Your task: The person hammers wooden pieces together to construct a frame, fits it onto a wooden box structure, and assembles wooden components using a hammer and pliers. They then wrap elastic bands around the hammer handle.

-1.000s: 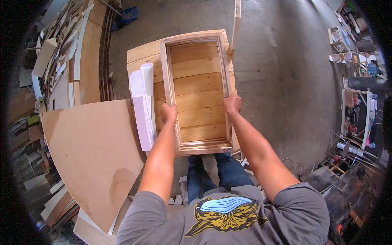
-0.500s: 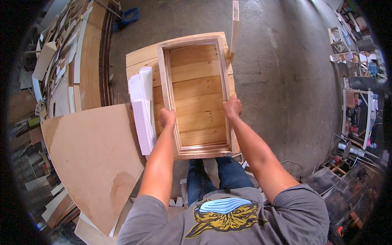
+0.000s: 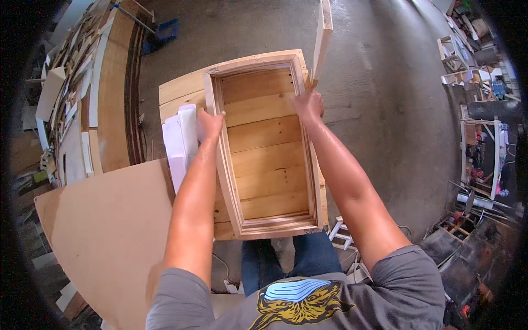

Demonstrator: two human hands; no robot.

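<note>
A rectangular wooden frame [image 3: 279, 227] with stepped inner edges lies on a plank-topped work table [image 3: 179, 91], whose boards show through its opening. My left hand [image 3: 210, 124] is closed around the frame's left rail, thumb on top, with the fingers mostly hidden on the outer side. Higher up on the opposite rail, my right hand [image 3: 310, 105] grips the frame and is slightly blurred. Beside my left hand is a stack of white pieces [image 3: 177, 144] on the table.
An upright wooden board [image 3: 322, 41] rises beyond my right hand. A large brown sheet [image 3: 104, 236] lies at the left, near piled wood offcuts [image 3: 82, 93]. On the floor are a blue object [image 3: 166, 30] and a small white slatted item [image 3: 342, 235]. Shelving [image 3: 481, 157] stands at right.
Both hands have moved farther up along the frame's side rails, away from my body. The view has shifted, so the frame and table appear slightly lower.
</note>
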